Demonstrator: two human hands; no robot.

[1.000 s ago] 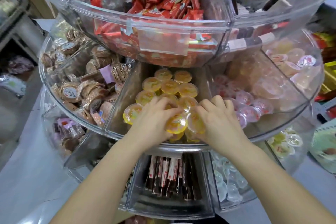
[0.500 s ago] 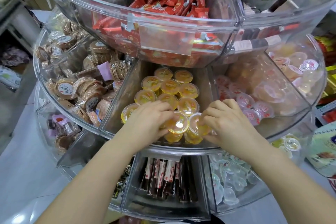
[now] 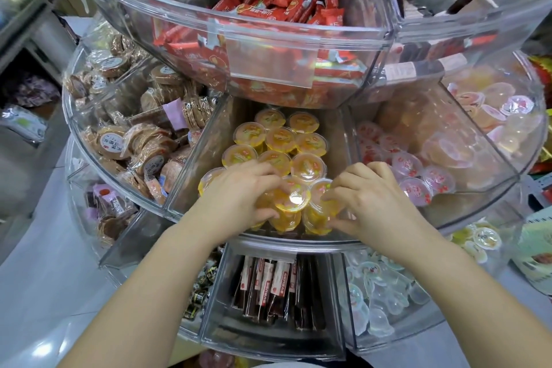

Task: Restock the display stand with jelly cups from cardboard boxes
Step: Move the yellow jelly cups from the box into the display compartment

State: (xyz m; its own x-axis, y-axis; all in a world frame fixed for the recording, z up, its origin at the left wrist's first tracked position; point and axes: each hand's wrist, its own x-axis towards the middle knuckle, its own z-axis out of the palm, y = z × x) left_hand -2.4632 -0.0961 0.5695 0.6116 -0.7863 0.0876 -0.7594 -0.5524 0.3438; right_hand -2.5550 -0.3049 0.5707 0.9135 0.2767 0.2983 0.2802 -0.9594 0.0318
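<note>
Clearly I had both hands down in the display stand's middle compartment so the orange jelly cups sat lid-up in tidy rows; my left hand curled around the front cups, my right hand pinched one cup's side.

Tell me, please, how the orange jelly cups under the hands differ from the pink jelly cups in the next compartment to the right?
The orange jelly cups stand in tidy upright rows; the pink jelly cups lie looser. Both hands, left hand and right hand, touch orange ones; nothing touches pink ones. Both kinds are clear, foil-lidded cups.
</note>
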